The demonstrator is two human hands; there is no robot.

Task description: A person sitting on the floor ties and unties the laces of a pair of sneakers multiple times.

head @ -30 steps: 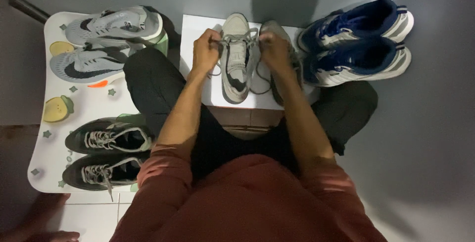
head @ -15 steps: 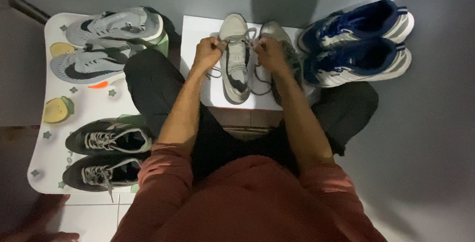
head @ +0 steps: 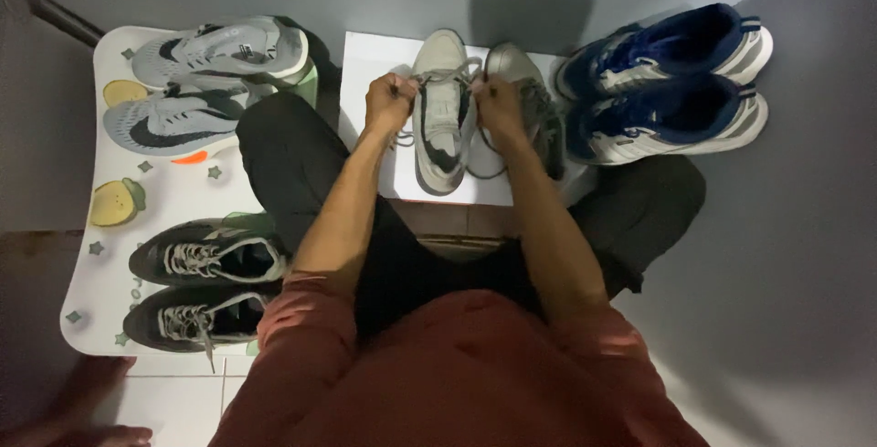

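Grey-white sneaker (head: 443, 114) on the white board (head: 365, 73), toe away from me | my left hand (head: 389, 103) and right hand (head: 500, 105) each pinch a lace (head: 445, 73), drawn tauter than a second ago | blue pair (head: 667, 82) right of the board.

Grey-white sneaker (head: 441, 109), laces (head: 438, 75) taut

Dim, soft overhead light (grainy), dark corners

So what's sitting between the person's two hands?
In the head view, the grey-and-white sneaker lies between the left hand and right hand, each pinching its laces.
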